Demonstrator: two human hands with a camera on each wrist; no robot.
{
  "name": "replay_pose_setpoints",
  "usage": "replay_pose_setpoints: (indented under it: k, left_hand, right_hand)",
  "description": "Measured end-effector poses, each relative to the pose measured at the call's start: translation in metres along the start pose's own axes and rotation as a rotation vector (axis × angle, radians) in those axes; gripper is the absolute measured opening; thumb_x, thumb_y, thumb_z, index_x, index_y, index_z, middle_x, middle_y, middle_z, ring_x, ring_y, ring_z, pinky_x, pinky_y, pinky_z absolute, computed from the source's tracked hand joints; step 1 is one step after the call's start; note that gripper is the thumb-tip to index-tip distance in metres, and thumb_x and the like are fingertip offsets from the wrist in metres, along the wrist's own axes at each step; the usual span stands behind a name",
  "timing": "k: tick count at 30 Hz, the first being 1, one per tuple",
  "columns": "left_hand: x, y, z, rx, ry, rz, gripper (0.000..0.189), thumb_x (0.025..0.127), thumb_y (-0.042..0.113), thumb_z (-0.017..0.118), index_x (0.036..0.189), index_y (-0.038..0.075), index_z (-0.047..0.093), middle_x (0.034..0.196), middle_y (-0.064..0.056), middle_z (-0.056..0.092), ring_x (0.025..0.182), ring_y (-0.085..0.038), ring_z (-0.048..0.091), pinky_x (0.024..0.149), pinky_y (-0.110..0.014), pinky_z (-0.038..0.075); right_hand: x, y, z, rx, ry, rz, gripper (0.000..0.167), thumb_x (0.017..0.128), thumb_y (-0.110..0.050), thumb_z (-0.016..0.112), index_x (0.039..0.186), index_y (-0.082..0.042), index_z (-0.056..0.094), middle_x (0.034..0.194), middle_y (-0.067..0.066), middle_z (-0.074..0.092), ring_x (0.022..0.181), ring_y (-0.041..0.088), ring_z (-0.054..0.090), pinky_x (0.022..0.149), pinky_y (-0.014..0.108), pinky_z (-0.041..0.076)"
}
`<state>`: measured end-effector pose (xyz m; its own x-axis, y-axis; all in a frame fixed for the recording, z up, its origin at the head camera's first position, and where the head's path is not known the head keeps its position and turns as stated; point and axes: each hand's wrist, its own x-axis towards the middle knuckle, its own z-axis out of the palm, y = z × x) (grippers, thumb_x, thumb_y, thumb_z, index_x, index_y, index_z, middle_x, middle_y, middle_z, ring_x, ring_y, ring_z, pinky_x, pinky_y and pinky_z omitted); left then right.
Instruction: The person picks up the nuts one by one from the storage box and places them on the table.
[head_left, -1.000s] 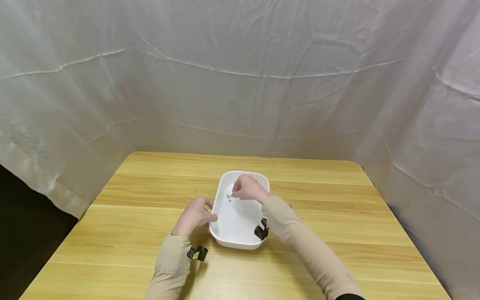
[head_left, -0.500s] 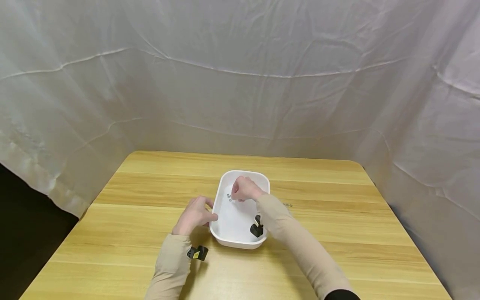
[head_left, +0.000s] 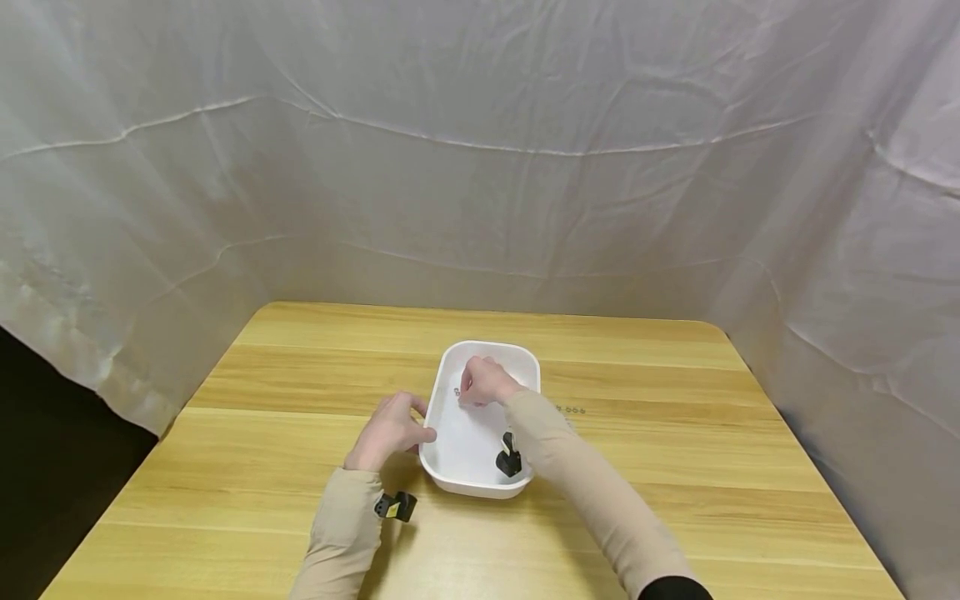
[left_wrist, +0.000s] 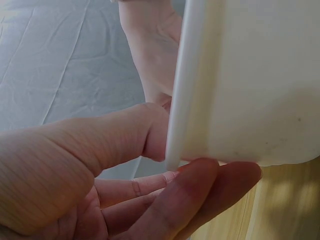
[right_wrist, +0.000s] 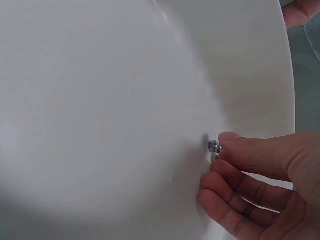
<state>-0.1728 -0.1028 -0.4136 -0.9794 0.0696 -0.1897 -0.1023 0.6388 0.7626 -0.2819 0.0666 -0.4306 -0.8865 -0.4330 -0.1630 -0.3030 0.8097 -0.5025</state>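
A white rectangular tray (head_left: 468, 454) stands on the wooden table. My left hand (head_left: 390, 432) grips its left rim, thumb over the edge and fingers against the outer wall; in the left wrist view the fingers (left_wrist: 185, 190) lie by the tray's side. My right hand (head_left: 483, 382) reaches down inside the tray, towards its far left. In the right wrist view its thumb and forefinger come together at small shiny metal nuts (right_wrist: 215, 146), pinching at them close to the tray floor. Another nut (head_left: 457, 391) shows just left of this hand; others there are hidden behind the fingers.
A short row of small metal nuts (head_left: 575, 410) lies on the table right of the tray, partly covered by the right sleeve (head_left: 585, 467). Wrist cameras (head_left: 395, 506) sit on both forearms. Pale hanging cloth (head_left: 480, 167) surrounds the table's back and sides.
My right hand has lowered slightly and shifted a little left over the nuts in the tray. Its forearm moved left, uncovering more of the row on the table. The left hand stays put.
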Motion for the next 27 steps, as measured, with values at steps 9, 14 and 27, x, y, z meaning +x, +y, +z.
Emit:
replay_pose_setpoints:
  k: [9,14,27]
  left_hand:
    - [0.0001,0.0001,0.0002,-0.006,-0.004,0.003,0.027,0.077,-0.002,0.072,0.103,-0.008,0.069,0.101,-0.022,0.071,0.062,-0.021,0.072,0.061,-0.031,0.063]
    - [-0.0002,0.0004,-0.0002,-0.002,-0.005,0.003,0.026,0.077,-0.002,0.072,0.103,-0.008,0.069,0.101,-0.022,0.071,0.062,-0.020,0.072,0.061,-0.031,0.062]
    - [-0.0006,0.0015,-0.0004,0.000,-0.004,-0.006,0.026,0.078,-0.002,0.072,0.103,-0.008,0.069,0.100,-0.022,0.071,0.062,-0.021,0.072,0.061,-0.030,0.063]
  right_hand:
    - [0.0020,0.0000,0.0051,-0.051,0.030,0.015,0.012,0.078,-0.009,0.081,0.070,-0.005,0.074,0.048,-0.006,0.051,0.059,0.012,0.051,0.063,0.021,0.042]
    - [0.0025,-0.0013,0.0069,-0.074,0.041,0.021,0.013,0.078,-0.010,0.082,0.070,-0.005,0.074,0.059,-0.003,0.057,0.074,0.016,0.052,0.073,0.026,0.044]
    - [0.0034,-0.0014,0.0085,-0.075,0.063,0.037,0.007,0.074,-0.005,0.076,0.070,-0.008,0.070,0.072,0.001,0.063,0.073,0.019,0.054,0.060,0.022,0.040]
